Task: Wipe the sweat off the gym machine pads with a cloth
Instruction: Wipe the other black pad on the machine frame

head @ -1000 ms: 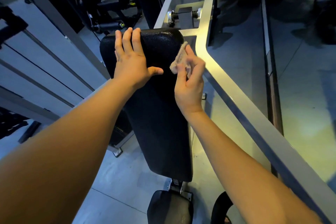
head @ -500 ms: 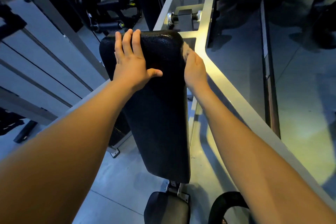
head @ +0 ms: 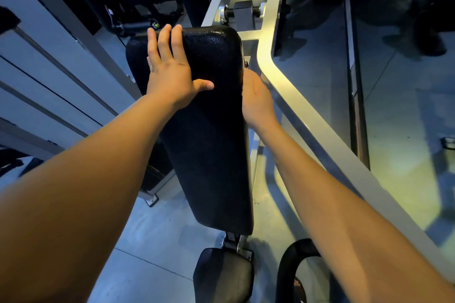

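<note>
pad black, pebbled; left hand spread flat on it; right hand edge-side, grip unclear.

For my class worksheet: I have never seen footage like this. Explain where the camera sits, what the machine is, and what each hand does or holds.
The camera sits on the person's head, looking down along both arms. The long black textured pad belongs to a gym machine with a grey metal frame. The left hand lies flat near the pad's top, fingers straight, holding nothing. The right hand is at the pad's right edge; its fingers are hidden behind it, so no cloth shows.
</note>
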Tool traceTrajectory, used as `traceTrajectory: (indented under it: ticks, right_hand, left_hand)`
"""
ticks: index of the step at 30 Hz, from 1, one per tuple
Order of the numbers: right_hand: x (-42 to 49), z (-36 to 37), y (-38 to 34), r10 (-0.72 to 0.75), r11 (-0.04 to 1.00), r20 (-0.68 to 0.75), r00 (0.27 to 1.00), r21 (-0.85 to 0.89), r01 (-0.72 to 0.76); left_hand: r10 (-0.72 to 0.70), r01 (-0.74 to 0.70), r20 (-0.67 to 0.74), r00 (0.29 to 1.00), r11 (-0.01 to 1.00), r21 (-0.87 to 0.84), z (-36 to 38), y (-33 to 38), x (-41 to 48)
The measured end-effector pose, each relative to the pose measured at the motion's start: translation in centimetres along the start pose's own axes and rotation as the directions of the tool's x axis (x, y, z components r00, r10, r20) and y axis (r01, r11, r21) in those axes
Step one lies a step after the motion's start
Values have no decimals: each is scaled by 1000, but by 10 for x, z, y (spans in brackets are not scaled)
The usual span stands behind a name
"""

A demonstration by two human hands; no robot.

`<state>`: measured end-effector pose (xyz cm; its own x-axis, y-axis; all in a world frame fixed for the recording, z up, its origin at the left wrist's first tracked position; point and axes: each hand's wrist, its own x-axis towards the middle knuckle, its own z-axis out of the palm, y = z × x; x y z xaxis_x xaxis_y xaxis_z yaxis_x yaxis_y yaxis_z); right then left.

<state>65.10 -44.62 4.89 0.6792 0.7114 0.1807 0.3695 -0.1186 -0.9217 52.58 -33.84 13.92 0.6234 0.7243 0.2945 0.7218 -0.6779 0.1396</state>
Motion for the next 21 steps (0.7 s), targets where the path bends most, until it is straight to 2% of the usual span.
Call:
traceTrajectory:
  ticks: [3,6,8,10,13,15,19,21]
  right_hand:
    - [-43,12,39,85,994,84,993,62,-90]
    - [-65,11,59,300,941,210,931,97,-325]
    - [-65,4,53,410,847,253,876,251,-469]
    - [-59,-1,44,451,758,283,846,380,-531]
    - [-44,-6,27,381,773,259,887,437,-460]
    - [-38,-7,17,317,820,179,931,442,-364]
    - [-31,-5,12,212,875,-43,976,454,-170]
    - [-39,-4,4,131,888,-97,987,455,-73]
  left_hand:
    - [2,-2,0,1000,1000,-3,0,-1,-1]
    - [11,-11,6,1000,1000,-8,-1,0,-1]
    - [12,-12,6,1000,1000,-11,-1,0,-2]
    - [8,-8,9,1000,1000,-12,-2,0,-2]
    - [4,-4,19,1000,1000,-13,-3,0,-3]
    - [7,-7,15,1000,1000,-12,-1,-1,-3]
    - [15,-15,-2,1000,1000,-13,2,-4,-3]
    - [14,-14,-2,1000,1000,-12,2,-4,-3]
